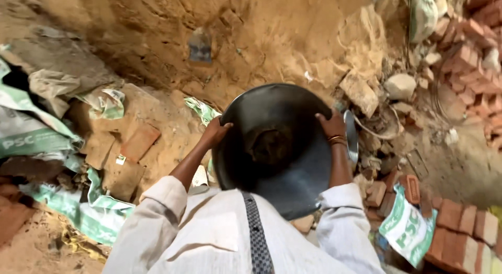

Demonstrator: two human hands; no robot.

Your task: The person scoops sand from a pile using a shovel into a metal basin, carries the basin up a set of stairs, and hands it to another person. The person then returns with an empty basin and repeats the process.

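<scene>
**Both hands grip a dark pan by its rim**

The left hand (215, 131) clasps the left rim of the round black metal pan (280, 148); the right hand (331, 125), bangled at the wrist, clasps the right rim. Held on opposite sides, the empty pan stays balanced in mid-frame. Its hollow faces the camera; being round, it has no long axis. Sandy earth (272, 38) lies beyond, loose bricks (460, 221) at right, green-and-white sacks (31, 132) at left.

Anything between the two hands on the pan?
Head view: only the dark round pan lies between them. The left hand grips its left rim, the right hand its right rim; nothing else shows across that stretch.
</scene>
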